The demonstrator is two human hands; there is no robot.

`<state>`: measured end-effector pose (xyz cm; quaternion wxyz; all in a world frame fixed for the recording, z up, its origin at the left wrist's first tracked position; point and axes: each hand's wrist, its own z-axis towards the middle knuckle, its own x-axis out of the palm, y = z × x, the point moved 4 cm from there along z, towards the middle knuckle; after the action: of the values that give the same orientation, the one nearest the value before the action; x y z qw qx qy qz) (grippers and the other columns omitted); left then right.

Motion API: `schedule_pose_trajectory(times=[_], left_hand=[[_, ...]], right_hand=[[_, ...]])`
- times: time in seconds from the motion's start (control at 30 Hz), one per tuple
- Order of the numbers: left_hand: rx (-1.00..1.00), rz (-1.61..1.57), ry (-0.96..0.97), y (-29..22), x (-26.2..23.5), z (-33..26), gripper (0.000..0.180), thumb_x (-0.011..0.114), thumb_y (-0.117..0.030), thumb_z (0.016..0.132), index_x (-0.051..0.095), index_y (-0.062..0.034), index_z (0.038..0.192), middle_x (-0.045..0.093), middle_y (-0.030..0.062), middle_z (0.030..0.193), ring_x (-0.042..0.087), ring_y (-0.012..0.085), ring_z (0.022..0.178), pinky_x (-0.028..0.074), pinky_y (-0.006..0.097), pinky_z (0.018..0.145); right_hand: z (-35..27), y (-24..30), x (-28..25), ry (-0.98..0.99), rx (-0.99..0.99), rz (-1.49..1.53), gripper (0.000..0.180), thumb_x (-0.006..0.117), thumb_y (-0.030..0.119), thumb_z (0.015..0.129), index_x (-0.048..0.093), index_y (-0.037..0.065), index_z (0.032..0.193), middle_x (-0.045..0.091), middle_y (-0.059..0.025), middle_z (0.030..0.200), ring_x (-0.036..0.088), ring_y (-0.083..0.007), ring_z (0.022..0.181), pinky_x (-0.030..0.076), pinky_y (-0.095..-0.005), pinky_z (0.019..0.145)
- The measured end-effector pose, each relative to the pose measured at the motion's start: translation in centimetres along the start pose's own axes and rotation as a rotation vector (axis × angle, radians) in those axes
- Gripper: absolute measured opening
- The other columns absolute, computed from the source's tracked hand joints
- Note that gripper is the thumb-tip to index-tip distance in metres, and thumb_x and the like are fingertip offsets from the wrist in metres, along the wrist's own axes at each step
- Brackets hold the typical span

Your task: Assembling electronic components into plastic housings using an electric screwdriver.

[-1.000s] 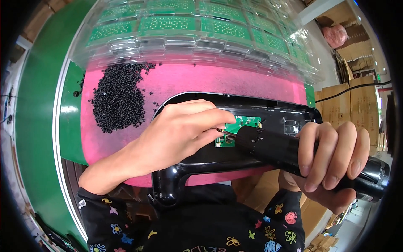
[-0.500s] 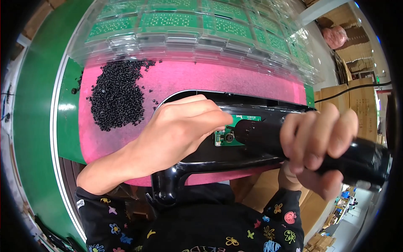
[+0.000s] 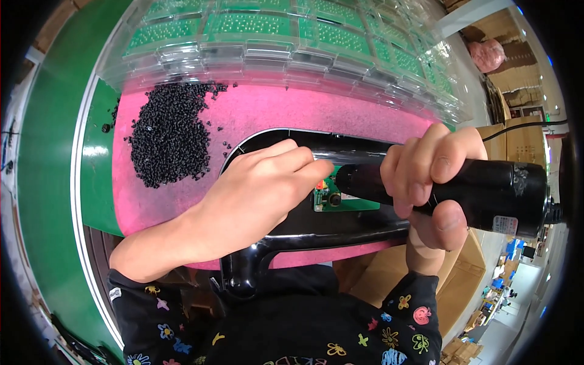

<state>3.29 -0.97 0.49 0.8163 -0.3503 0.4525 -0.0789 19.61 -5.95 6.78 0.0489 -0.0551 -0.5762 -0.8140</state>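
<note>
My right hand (image 3: 432,173) grips a black electric screwdriver (image 3: 496,194), which lies nearly level with its nose pointing left. The nose hovers over a green circuit board (image 3: 365,205) inside a long black plastic housing (image 3: 328,230). Beside the nose, the fingertips of my left hand (image 3: 261,188) are pinched together above the board's left end. Whatever they hold, if anything, is hidden behind the fingers. The screwdriver's bit tip is also out of sight there. A piled heap of small black screws (image 3: 170,140) lies left of the housing.
Beneath the housing spreads a pink mat (image 3: 267,109) on a green table (image 3: 100,176). Stacked clear plastic trays (image 3: 261,64) with green boards line the far side. A black cord (image 3: 523,126) runs at the right, near cardboard boxes (image 3: 456,267).
The screwdriver's rear end has swung up and away from me, with its nose shifting slightly left. My right hand's grip has turned with it. My left hand stays almost in place.
</note>
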Motion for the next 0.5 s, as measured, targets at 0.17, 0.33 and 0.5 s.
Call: schedule_pose_trajectory(times=[0.17,0.33,0.5], left_hand=[[0.06,0.047,0.014,-0.19,0.4,-0.16,0.02,0.059,-0.005,0.074,0.059,0.0018,0.093,0.056,0.0093,0.078,0.059,0.0262,0.079,0.051,0.036,0.07],[0.067,0.064,0.015,-0.34,0.27,0.0,0.028,0.059,-0.004,0.072,0.061,0.005,0.099,0.058,0.0105,0.079,0.059,0.027,0.08,0.051,0.038,0.07],[0.045,0.035,-0.009,-0.06,0.44,-0.3,0.03,0.065,0.0,0.072,0.063,0.0054,0.101,0.062,0.013,0.084,0.061,0.0295,0.081,0.051,0.039,0.071]], right_hand=[[0.52,-0.2,0.4,0.092,0.043,-0.116,0.042,0.08,0.032,0.08,0.047,0.012,0.095,0.05,0.0016,0.073,0.048,-0.0092,0.056,0.039,-0.0271,0.056],[1.06,-0.15,0.66,0.131,0.103,-0.29,0.042,0.079,0.032,0.082,0.047,0.01,0.097,0.049,0.0014,0.07,0.047,-0.0097,0.058,0.04,-0.0272,0.057],[0.81,-0.65,0.97,0.075,0.07,-0.182,0.037,0.076,0.029,0.082,0.048,0.01,0.098,0.049,0.0021,0.068,0.046,-0.0099,0.054,0.039,-0.0268,0.054]])
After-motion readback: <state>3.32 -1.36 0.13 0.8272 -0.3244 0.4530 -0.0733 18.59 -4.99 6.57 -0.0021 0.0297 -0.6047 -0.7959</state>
